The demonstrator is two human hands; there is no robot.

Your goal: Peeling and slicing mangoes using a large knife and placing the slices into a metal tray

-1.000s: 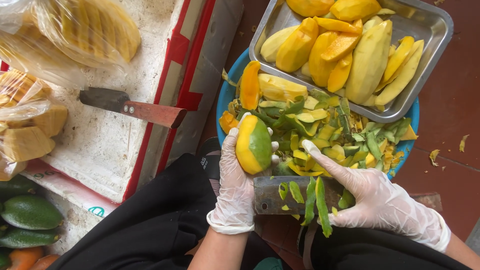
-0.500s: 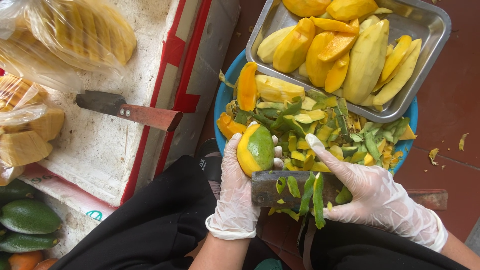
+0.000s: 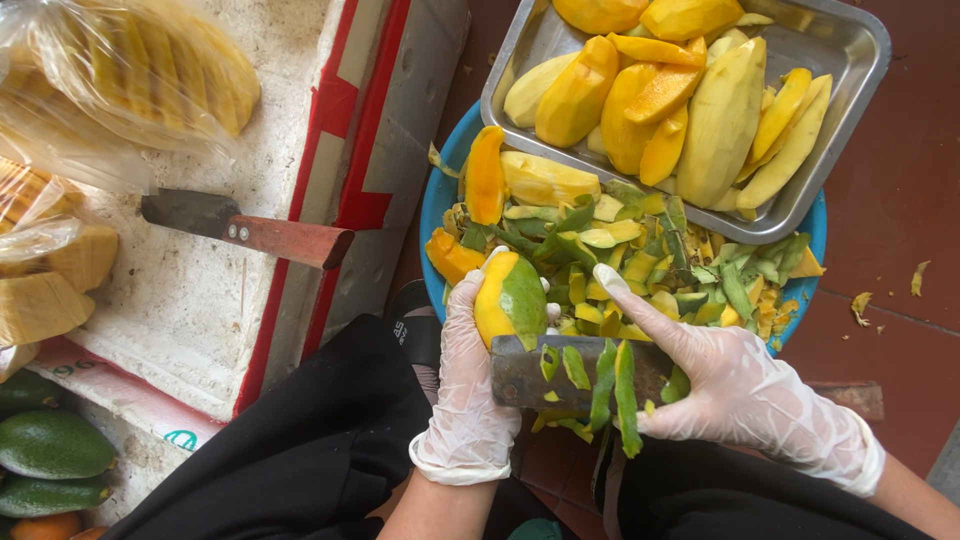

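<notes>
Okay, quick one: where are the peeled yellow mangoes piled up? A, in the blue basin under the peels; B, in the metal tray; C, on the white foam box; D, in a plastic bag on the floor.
B: the peeled mangoes lie in the metal tray, which rests on the blue basin of peels.

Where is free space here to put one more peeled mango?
The foam box lid is bare below the spare knife. The tray's top right corner is open. The blue basin is crowded with peels.
</notes>
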